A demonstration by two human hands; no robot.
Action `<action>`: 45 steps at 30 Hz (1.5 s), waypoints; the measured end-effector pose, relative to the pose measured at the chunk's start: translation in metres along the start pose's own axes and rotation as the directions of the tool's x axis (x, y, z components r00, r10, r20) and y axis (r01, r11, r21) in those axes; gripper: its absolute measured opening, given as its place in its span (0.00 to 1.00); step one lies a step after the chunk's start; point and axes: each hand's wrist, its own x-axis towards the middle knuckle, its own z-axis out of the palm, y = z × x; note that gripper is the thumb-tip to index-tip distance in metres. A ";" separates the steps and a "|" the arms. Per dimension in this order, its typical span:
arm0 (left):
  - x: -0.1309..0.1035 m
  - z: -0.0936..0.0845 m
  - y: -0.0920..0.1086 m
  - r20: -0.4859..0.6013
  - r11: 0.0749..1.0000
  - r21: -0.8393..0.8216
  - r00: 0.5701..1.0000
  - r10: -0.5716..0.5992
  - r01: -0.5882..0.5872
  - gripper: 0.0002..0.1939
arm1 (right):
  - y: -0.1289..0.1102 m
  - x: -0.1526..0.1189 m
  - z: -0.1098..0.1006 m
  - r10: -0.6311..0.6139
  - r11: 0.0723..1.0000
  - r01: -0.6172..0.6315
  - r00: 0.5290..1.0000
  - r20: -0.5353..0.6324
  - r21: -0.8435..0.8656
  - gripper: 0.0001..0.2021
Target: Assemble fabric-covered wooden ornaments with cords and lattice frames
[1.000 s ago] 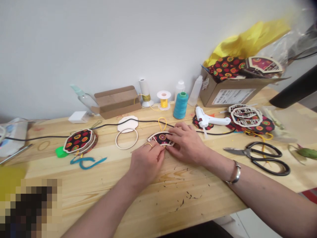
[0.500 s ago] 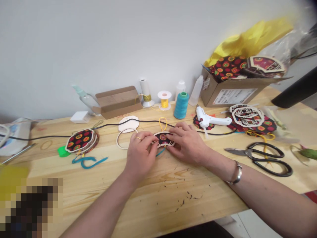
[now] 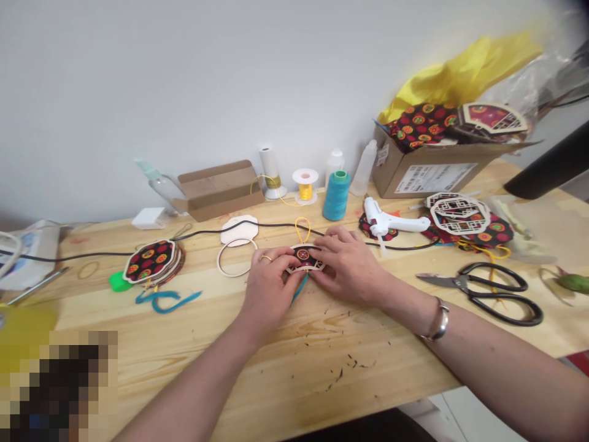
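Note:
A fan-shaped ornament (image 3: 303, 254) with a pale wooden frame and dark patterned fabric lies on the table between my hands. My left hand (image 3: 271, 279) grips its left edge with thumb and fingers. On the right side, my right hand (image 3: 347, 265) has its fingers closed on the frame. A yellow cord loop (image 3: 302, 229) sticks out from the ornament's top, and a teal cord (image 3: 299, 288) trails from its bottom, partly behind my left thumb. Just left of my left hand lies a wooden ring (image 3: 236, 258), touching a pale scalloped plate (image 3: 239, 231).
White glue gun (image 3: 391, 220), black-handled scissors (image 3: 488, 291) and lattice frames (image 3: 460, 215) lie to the right. A teal thread cone (image 3: 336, 196) and yellow cord spool (image 3: 305, 187) stand behind. Stacked fabric pieces (image 3: 150, 261) sit left; a filled cardboard box (image 3: 423, 172) stands at back right.
My left hand has shifted slightly right and down along the ornament's left edge, its thumb now near the bottom. More of the teal cord shows. My right hand has hardly moved.

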 end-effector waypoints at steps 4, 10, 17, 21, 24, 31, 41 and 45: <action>0.000 -0.001 -0.002 0.006 1.000 -0.002 1.000 0.021 -0.021 0.01 | 0.000 0.000 -0.002 -0.004 1.000 0.004 1.000 0.005 0.003 0.12; 0.000 -0.005 -0.004 -0.027 0.998 -0.042 0.999 -0.046 0.045 0.10 | -0.001 0.001 -0.002 -0.002 1.000 0.002 1.000 0.008 -0.003 0.12; 0.003 -0.008 -0.007 0.057 0.991 0.050 0.990 -0.126 0.124 0.24 | -0.001 0.001 -0.001 0.001 1.000 -0.001 1.000 0.005 0.020 0.13; 0.004 -0.009 -0.007 0.109 0.987 0.038 0.981 -0.161 0.158 0.27 | -0.001 0.001 -0.002 0.001 0.999 -0.001 1.000 0.005 0.038 0.12; 0.004 -0.008 -0.008 0.100 0.987 0.025 0.982 -0.160 0.158 0.25 | 0.000 0.001 -0.001 0.008 0.999 -0.008 1.000 -0.001 0.047 0.12; 0.005 -0.003 -0.008 0.015 0.992 0.036 0.993 -0.121 0.121 0.23 | -0.002 0.002 0.001 0.062 0.989 -0.061 0.998 -0.005 0.135 0.15; 0.003 0.000 -0.009 -0.022 0.994 0.056 0.995 -0.096 0.097 0.24 | 0.005 0.004 -0.009 0.075 0.990 -0.080 0.996 0.043 0.119 0.30; 0.002 0.001 -0.010 -0.038 0.994 0.055 0.995 -0.091 0.093 0.24 | 0.006 0.004 -0.010 0.085 0.990 -0.090 0.995 0.053 0.108 0.31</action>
